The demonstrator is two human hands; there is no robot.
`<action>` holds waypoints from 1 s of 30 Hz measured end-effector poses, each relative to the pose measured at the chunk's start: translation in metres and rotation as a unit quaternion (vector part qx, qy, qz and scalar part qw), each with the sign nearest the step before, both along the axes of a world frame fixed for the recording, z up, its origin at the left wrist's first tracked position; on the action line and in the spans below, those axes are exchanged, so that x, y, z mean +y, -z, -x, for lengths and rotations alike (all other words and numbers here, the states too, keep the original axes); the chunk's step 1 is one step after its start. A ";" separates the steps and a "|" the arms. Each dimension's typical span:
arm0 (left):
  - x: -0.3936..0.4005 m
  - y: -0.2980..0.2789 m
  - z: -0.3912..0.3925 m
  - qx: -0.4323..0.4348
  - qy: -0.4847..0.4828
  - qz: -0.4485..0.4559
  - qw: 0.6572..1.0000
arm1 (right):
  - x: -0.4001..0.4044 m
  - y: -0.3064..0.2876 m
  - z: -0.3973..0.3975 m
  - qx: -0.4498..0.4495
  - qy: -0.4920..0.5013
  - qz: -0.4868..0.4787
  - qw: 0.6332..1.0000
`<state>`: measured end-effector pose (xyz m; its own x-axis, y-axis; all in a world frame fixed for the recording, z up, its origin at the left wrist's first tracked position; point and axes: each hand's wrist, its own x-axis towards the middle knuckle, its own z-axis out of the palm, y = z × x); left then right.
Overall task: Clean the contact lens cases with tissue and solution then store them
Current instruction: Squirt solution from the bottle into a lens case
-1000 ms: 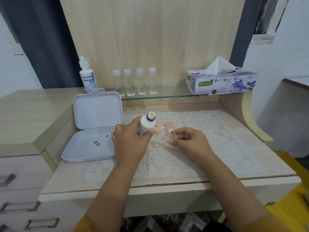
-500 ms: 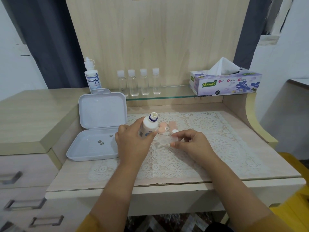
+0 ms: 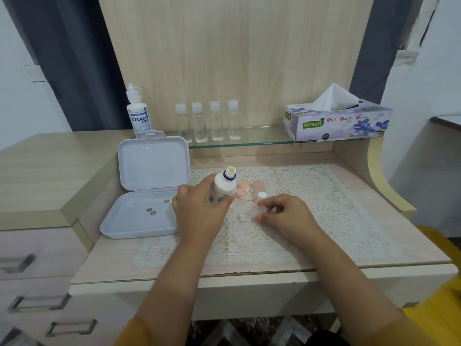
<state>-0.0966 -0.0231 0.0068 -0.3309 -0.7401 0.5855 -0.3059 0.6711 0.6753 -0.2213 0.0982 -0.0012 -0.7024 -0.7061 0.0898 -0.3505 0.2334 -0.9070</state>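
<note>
The uncapped solution bottle (image 3: 222, 187) is gripped upright by the left hand (image 3: 199, 208); the clear lens case (image 3: 252, 214) is pinched on the desk's doily by the right hand (image 3: 287, 216). Wiping and storing in the open box (image 3: 139, 216) seemingly remain.

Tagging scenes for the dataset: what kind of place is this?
Probably a home dressing table or vanity in a bedroom. Clues: a wooden unit with a glass shelf carrying a tissue box and small clear bottles, drawers on the left, a lace mat on the top.
</note>
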 end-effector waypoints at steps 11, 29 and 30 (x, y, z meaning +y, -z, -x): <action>0.004 -0.001 -0.001 -0.008 0.001 0.015 1.000 | -0.002 0.001 0.001 0.021 0.017 -0.030 0.999; -0.016 0.019 0.006 -0.067 -0.040 0.082 0.994 | -0.011 -0.015 0.012 0.213 0.098 -0.071 0.969; -0.016 0.019 0.007 -0.069 -0.041 0.081 0.993 | -0.016 -0.017 0.012 0.232 0.094 -0.099 0.963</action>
